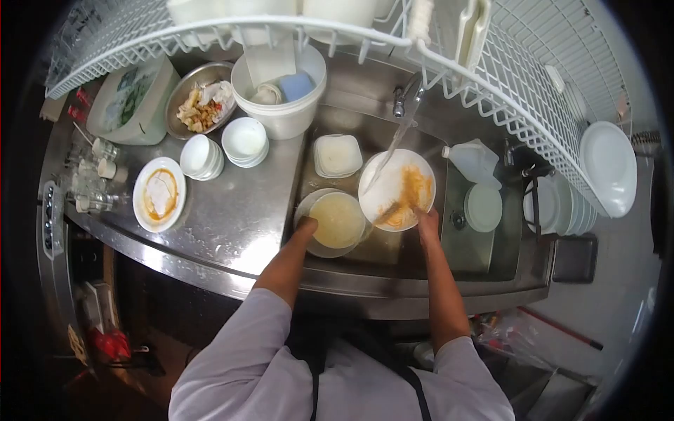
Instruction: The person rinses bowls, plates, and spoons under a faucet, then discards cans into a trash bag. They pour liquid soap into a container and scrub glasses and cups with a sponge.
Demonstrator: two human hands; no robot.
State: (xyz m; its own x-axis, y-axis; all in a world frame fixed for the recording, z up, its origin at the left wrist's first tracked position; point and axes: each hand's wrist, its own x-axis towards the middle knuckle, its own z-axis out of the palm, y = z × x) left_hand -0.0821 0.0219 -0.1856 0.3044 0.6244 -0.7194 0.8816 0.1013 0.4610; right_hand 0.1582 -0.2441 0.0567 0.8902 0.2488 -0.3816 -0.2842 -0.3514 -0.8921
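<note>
The right hand (425, 219) is clamped on the near rim of the sauce-smeared plate (397, 184), held below the tap (407, 95); wet, stiff and breakable, it is judged slippery and best gripped by the rim. The left hand (307, 226) is set on the bowl (337, 219) below-left of the tap; its closure cannot be told
</note>
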